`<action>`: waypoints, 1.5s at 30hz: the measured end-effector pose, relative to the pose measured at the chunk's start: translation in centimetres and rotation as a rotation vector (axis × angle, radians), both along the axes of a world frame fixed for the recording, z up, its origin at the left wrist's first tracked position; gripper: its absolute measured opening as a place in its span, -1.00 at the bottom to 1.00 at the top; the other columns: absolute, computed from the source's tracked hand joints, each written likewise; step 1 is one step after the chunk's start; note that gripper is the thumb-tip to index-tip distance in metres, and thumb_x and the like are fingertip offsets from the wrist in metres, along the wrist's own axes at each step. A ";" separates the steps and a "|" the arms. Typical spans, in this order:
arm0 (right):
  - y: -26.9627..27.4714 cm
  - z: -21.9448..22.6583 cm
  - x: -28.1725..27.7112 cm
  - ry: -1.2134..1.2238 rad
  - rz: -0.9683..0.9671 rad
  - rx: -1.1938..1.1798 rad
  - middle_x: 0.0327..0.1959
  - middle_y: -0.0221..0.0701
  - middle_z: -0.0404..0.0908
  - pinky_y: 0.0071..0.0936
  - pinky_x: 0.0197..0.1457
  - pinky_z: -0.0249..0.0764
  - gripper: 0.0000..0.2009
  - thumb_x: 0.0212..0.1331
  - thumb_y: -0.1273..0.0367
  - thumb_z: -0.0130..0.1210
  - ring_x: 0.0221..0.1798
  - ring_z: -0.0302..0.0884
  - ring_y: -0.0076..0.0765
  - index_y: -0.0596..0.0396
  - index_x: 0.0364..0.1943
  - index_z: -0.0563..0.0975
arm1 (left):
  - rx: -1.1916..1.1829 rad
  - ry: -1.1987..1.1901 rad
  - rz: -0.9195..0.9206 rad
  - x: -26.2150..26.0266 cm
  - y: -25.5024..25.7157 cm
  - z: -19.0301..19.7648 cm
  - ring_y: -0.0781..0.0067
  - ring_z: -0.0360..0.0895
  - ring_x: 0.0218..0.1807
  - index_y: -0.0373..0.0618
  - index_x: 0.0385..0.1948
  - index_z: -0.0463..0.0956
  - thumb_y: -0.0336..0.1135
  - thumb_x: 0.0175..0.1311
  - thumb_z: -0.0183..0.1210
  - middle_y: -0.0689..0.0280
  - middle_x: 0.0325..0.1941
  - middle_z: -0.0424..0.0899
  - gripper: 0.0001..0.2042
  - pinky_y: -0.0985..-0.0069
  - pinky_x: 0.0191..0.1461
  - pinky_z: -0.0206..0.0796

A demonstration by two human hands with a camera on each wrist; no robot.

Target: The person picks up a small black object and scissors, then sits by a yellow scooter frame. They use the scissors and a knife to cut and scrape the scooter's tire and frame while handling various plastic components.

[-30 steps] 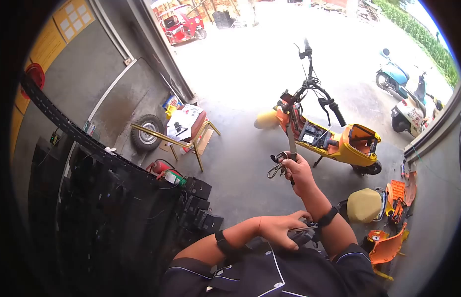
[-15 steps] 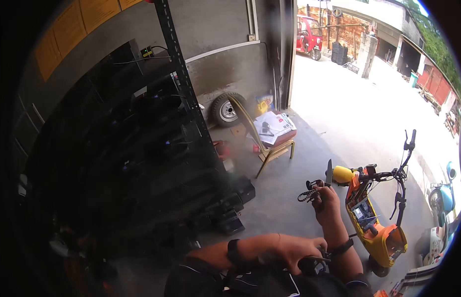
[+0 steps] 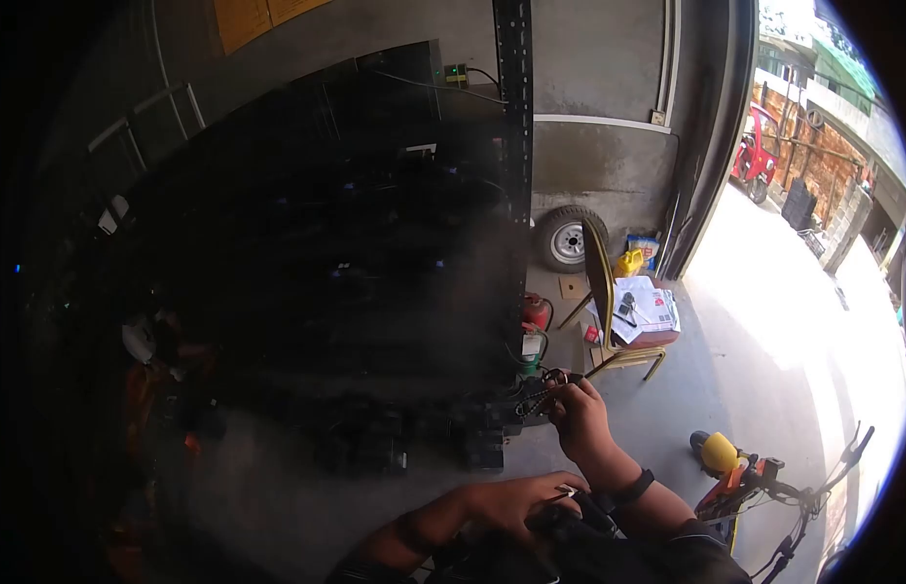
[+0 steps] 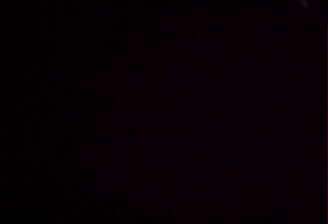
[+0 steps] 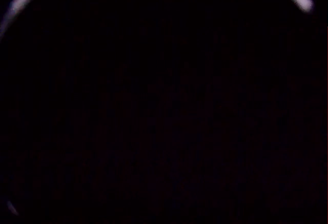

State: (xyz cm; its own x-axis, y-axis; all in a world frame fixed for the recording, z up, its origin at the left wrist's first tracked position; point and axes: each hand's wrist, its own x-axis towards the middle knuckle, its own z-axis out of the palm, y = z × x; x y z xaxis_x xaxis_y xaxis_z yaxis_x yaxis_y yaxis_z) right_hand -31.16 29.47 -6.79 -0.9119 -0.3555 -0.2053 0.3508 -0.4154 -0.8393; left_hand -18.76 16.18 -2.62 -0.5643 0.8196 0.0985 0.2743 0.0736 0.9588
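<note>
In the head view my right hand [image 3: 581, 420] is raised at centre right, fingers curled round a dark-handled knife [image 3: 573, 379]. Its blade is lost against the dark background. A patterned loop [image 3: 534, 402] hangs from the same grip, left of the fingers. Low by the chest, my left hand [image 3: 507, 506] holds a dark object [image 3: 572, 518] between thumb and fingers; a thin metal strip [image 3: 567, 492] shows at its upper edge, and I cannot tell its kind. Both wrist views are almost wholly black.
A chair [image 3: 648, 338] with papers stands beyond the right hand, near a wheel [image 3: 567, 241] and a fire extinguisher [image 3: 537, 311]. Dark boxes [image 3: 484, 443] line the floor by a black rack post [image 3: 514, 146]. A partly stripped scooter [image 3: 730, 482] is at lower right.
The head view has swung left, so the scooter and doorway slide right and the dark rack fills the left. Both hands keep their holds; the knife blade, visible before, no longer shows clearly.
</note>
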 end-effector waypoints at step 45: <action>-5.7 3.9 -11.0 0.150 0.552 0.341 -0.19 -0.32 0.67 -0.44 -0.07 0.50 -0.68 0.19 0.33 0.17 -0.13 0.59 -0.42 0.24 -0.03 0.59 | -0.127 -0.130 0.545 -6.5 4.0 3.8 0.35 0.37 0.36 -0.12 0.05 0.65 -0.39 -0.13 0.53 0.21 0.40 0.31 -0.45 0.51 0.23 0.33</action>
